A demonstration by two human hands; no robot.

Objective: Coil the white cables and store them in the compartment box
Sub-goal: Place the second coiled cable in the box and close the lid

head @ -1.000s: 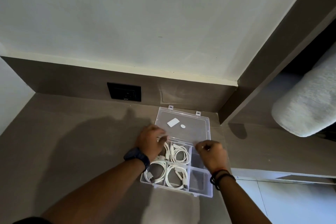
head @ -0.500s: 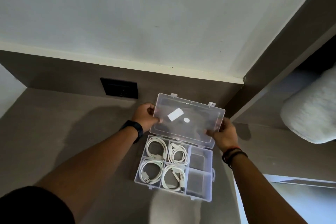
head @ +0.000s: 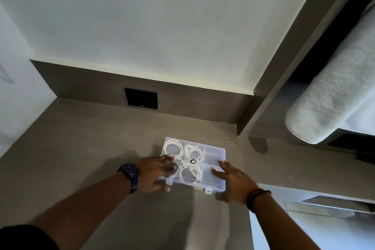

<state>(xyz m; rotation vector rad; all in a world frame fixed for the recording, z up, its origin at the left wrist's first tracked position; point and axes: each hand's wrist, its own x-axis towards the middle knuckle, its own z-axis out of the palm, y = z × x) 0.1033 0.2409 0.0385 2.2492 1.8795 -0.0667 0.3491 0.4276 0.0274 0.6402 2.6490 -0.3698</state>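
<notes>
The clear plastic compartment box (head: 215, 152) lies on the grey-brown counter with its lid down over it. Coiled white cables (head: 192, 153) show through the lid in the left and middle compartments; the right compartments look empty. A white label and a black round sticker sit on the lid. My left hand (head: 155, 172) lies flat on the box's left front part, fingers spread. My right hand (head: 231, 178) rests palm down on the right front corner, fingers apart. Two latch tabs (head: 208, 190) stick out at the front edge.
A black wall socket (head: 141, 98) is set in the dark backsplash behind the box. A brown partition (head: 249, 111) rises at the right. A grey-white fabric roll (head: 328, 95) lies beyond it. The counter edge drops off at the lower right.
The lid, held raised by both hands half a second ago, now lies down over the box. Both hands moved from the lid's sides to the top front of the box.
</notes>
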